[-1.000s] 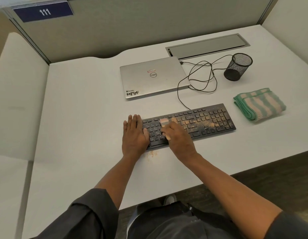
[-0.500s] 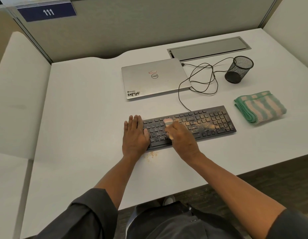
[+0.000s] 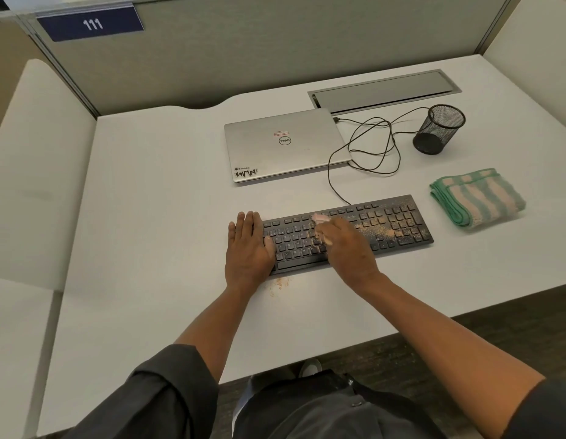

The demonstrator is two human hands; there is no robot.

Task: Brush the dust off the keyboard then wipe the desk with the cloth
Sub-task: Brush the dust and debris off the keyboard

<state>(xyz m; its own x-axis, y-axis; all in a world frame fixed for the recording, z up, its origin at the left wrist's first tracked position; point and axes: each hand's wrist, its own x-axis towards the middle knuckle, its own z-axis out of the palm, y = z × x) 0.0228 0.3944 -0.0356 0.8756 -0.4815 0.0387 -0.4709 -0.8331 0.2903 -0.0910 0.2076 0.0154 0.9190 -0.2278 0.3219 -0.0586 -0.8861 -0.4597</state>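
Hands on a black, dust-speckled keyboard [image 3: 348, 232] near the white desk's [image 3: 148, 217] front edge.
Left hand [image 3: 248, 248] lies flat, fingers together, on its left end; right hand [image 3: 348, 248] grips a pink-tipped brush [image 3: 319, 218] mid-keyboard; folded green-striped cloth [image 3: 478, 198] lies just right.

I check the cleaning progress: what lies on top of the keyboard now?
On the keyboard: tan dust, left hand, right hand gripping a small brush. Keys under both hands are hidden.

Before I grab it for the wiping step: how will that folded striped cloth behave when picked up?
The cloth is folded in soft, thick layers with rounded edges, so it will probably flop and unfold if lifted by one corner. It looks like terry fabric, likely light and easy to grip, not slippery. Lying flat on the desk, it should not roll or tip.
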